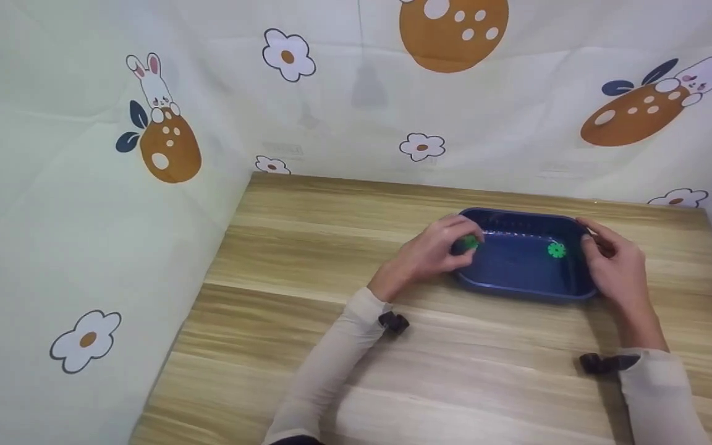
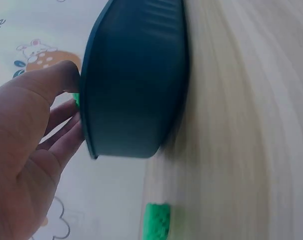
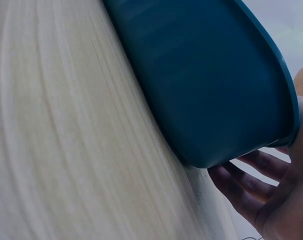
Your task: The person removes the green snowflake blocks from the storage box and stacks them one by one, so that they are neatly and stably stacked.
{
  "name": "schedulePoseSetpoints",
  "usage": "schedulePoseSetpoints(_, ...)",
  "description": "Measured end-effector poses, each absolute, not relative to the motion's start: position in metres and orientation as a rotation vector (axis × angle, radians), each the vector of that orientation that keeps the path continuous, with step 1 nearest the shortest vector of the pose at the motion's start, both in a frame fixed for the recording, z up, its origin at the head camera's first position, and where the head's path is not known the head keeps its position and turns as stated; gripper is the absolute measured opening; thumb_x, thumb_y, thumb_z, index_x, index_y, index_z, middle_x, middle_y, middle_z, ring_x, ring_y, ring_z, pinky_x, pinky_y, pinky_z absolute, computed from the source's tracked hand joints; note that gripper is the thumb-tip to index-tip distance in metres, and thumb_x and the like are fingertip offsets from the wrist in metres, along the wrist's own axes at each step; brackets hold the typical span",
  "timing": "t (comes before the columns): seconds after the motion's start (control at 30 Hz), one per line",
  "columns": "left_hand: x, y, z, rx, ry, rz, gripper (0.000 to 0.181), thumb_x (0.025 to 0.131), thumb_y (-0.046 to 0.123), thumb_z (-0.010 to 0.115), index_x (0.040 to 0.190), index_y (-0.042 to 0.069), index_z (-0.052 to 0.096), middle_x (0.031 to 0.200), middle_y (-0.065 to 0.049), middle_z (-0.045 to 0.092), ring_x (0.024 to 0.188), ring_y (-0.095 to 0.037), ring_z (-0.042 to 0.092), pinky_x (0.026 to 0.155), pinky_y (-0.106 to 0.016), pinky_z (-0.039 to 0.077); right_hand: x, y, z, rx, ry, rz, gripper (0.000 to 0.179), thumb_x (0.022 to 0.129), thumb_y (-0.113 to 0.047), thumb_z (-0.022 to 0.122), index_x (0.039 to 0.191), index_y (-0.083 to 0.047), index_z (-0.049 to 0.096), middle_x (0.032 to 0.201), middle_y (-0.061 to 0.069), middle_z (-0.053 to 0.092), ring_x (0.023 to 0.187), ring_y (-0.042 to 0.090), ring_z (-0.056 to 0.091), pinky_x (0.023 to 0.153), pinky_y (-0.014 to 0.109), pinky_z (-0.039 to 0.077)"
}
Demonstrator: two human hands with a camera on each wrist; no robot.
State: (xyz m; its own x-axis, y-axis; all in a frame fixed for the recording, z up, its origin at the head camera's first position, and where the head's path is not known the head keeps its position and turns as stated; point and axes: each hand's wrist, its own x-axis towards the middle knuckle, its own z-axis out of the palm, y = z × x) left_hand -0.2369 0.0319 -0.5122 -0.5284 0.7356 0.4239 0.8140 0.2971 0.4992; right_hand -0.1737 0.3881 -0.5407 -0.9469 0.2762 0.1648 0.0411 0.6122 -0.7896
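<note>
A dark blue rectangular basin (image 1: 526, 266) stands on the table. Inside it, toward the right, lies a small green flower-shaped disc (image 1: 557, 250) with a notched edge. My left hand (image 1: 445, 246) is at the basin's left end, pinching another green piece (image 1: 470, 241) between thumb and fingers. In the left wrist view, only a sliver of that green piece shows past the rim. My right hand (image 1: 620, 266) grips the basin's right end, thumb over the rim and fingers along the outer wall. The right wrist view shows those fingers (image 3: 256, 182) against the basin's outside.
A wood-grain table (image 1: 306, 247) carries the basin near its back edge. Patterned cloth (image 1: 343, 111) with rabbits and flowers hangs behind and at the sides. In the left wrist view, a green block-like thing (image 2: 156, 221) appears beyond the basin; its kind is unclear.
</note>
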Motion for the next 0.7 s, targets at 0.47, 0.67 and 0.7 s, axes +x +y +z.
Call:
schedulePoseSetpoints(0.47, -0.245, -0.007, -0.511, -1.315, -2.497, -1.248, 0.026, 0.100, 0.007, 0.073, 0.125, 0.003, 0.071, 0.127, -0.008, 0.074, 0.125, -0.018, 0.068, 0.106, -0.018, 0.056, -0.173, 0.386, -0.541, -0.257, -2.548, 1.263, 0.037, 0.108, -0.024, 0.061, 0.143, -0.022, 0.073, 0.134, 0.023, 0.074, 0.101, -0.017, 0.066, 0.084, -0.001, 0.046)
schedulePoseSetpoints(0.67, -0.250, -0.022, -0.512, -1.278, -2.551, -1.228, 0.022, 0.097, 0.003, 0.071, 0.119, 0.001, 0.072, 0.121, -0.010, 0.075, 0.117, -0.021, 0.071, 0.102, -0.022, 0.059, -0.173, 0.387, -0.540, -0.270, -2.573, 1.245, 0.037, 0.109, -0.028, 0.061, 0.144, -0.022, 0.072, 0.133, 0.023, 0.074, 0.095, -0.023, 0.059, 0.083, -0.001, 0.045)
schedulePoseSetpoints(0.7, -0.250, -0.025, -0.513, -1.270, -2.567, -1.216, 0.022, 0.097, 0.003, 0.071, 0.119, 0.002, 0.072, 0.121, -0.010, 0.075, 0.116, -0.021, 0.071, 0.101, -0.024, 0.060, -0.173, 0.387, -0.540, -0.272, -2.577, 1.246, 0.038, 0.109, -0.028, 0.060, 0.145, -0.023, 0.072, 0.133, 0.023, 0.074, 0.095, -0.022, 0.059, 0.083, -0.001, 0.045)
